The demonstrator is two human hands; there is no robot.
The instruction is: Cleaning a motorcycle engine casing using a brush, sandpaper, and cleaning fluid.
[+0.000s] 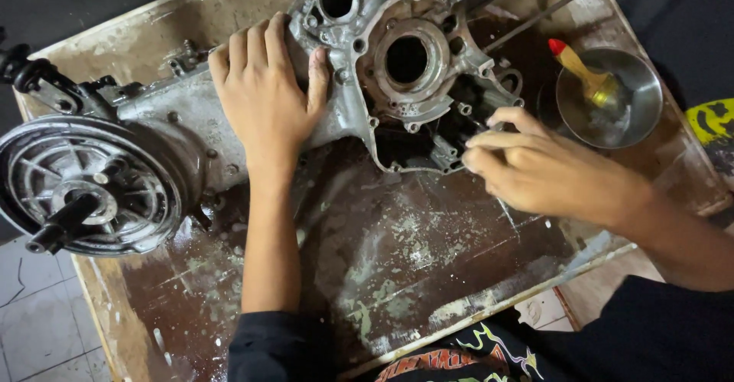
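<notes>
Here the grimy grey cast-metal engine casing (pixel 382 68) lies across a stained, worn wooden tray (pixel 397 260). The left hand (pixel 267 95) presses flat on it, fingers spread, gripping nothing. The right hand (pixel 535 168) pinches something small at the casing's lower edge; what, I cannot tell. Nearby, a round steel bowl (pixel 638 84) holds a wooden-handled brush (pixel 585 72).

The engine crankcase (pixel 397 53) is dull silver-grey with black grime; the wooden tray (pixel 397 260) is dark brown, blotched with pale green-white flaking; the brush (pixel 585 72) has a red-tipped tan handle and brass ferrule; the steel bowl (pixel 642 84) is shiny grey; the brake drum (pixel 84 187) is dark grey.
</notes>
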